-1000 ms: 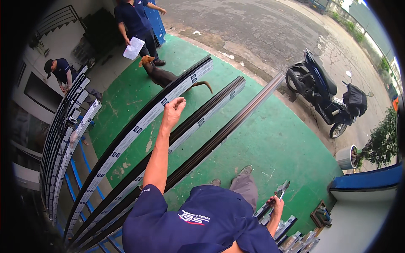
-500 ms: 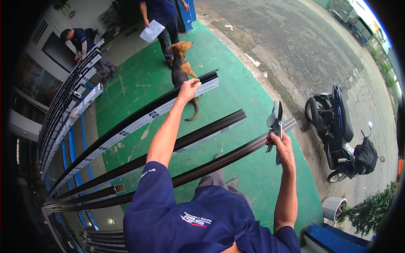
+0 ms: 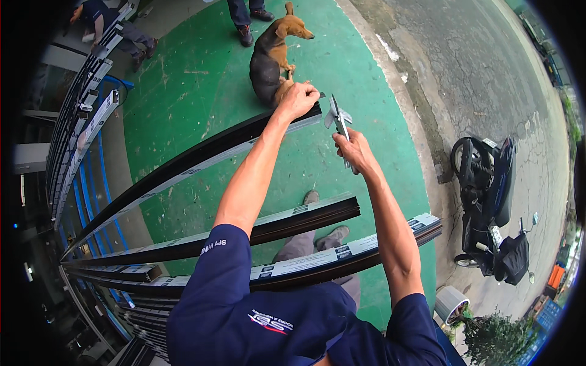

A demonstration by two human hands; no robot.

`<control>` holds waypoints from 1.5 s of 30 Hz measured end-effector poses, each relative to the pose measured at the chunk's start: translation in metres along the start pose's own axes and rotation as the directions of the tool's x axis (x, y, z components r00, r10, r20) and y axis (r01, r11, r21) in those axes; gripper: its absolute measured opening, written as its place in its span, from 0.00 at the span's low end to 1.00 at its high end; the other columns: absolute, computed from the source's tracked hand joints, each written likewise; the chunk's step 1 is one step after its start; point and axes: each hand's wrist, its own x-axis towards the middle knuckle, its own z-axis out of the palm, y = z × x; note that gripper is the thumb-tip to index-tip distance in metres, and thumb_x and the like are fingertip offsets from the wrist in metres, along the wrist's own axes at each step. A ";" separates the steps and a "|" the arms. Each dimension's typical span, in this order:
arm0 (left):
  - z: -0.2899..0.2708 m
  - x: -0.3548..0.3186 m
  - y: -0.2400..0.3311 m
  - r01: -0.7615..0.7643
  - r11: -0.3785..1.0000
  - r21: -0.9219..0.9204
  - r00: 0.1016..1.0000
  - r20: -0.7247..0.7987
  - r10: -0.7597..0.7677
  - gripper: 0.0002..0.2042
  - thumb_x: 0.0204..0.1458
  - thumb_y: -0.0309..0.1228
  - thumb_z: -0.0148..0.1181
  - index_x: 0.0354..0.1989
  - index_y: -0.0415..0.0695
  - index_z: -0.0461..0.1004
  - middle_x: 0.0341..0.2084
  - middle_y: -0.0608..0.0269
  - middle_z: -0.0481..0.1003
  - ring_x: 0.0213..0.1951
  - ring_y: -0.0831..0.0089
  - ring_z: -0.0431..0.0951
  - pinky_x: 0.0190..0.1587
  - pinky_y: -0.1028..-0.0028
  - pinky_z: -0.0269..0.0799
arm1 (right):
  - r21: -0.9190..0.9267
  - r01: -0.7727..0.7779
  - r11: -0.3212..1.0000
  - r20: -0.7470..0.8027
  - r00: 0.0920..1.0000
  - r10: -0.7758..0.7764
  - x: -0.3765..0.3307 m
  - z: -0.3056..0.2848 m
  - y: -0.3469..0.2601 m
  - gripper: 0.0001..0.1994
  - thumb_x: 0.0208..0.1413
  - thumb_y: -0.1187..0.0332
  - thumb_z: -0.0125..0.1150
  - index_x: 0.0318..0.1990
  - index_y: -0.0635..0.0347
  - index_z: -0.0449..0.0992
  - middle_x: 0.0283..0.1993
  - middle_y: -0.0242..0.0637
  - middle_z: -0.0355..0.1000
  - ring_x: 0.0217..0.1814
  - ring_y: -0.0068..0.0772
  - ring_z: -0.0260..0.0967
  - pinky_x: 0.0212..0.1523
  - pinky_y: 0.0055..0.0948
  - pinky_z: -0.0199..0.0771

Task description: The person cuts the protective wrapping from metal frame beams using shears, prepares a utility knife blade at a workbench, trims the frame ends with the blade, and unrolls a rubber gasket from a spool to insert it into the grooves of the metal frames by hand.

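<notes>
Since the earlier frame my right hand (image 3: 356, 150) had swung in from the far bar toward the top bar (image 3: 201, 157), bringing the caliper (image 3: 337, 119) close to that bar's end, and the dog (image 3: 273, 53) had shifted to lie just beyond the same end. My left hand (image 3: 297, 99) was clenched over the end of the top bar, fingers wrapped across its upper edge. My right hand gripped the caliper by its lower part, the jaws pointing up, just beside the bar's end and not touching it as far as I could tell. Two more bars (image 3: 305, 221) lay nearer me than the top bar, running roughly alongside it above the green floor (image 3: 201, 91). A scooter (image 3: 491, 207) stood well off to the right of the top bar's end, on the pavement.
</notes>
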 end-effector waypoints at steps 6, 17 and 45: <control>-0.002 -0.001 0.004 0.063 0.998 0.012 0.995 -0.077 -0.062 0.13 0.50 0.37 0.57 0.33 0.40 0.81 0.24 0.51 0.79 0.30 0.60 0.81 0.38 0.64 0.73 | -0.038 0.086 0.996 0.001 0.996 -0.086 0.009 0.004 -0.010 0.18 0.55 0.58 0.55 0.37 0.70 0.74 0.21 0.46 0.70 0.24 0.40 0.68 0.31 0.41 0.69; -0.020 0.023 -0.024 -0.118 0.989 0.088 0.905 0.419 0.071 0.20 0.59 0.41 0.48 0.48 0.38 0.75 0.43 0.50 0.78 0.49 0.57 0.75 0.59 0.59 0.60 | -0.030 0.117 0.993 -0.002 0.993 -0.117 0.012 -0.007 0.005 0.19 0.56 0.57 0.55 0.40 0.68 0.76 0.21 0.43 0.71 0.24 0.36 0.70 0.30 0.40 0.69; -0.053 -0.046 0.050 -0.075 0.981 -0.179 0.995 -0.076 0.062 0.11 0.56 0.30 0.57 0.28 0.33 0.74 0.15 0.70 0.65 0.21 0.83 0.61 0.24 0.72 0.60 | -0.163 0.158 0.974 -0.029 0.986 -0.165 -0.047 0.002 -0.087 0.17 0.56 0.59 0.56 0.43 0.66 0.76 0.19 0.45 0.67 0.21 0.36 0.64 0.29 0.40 0.67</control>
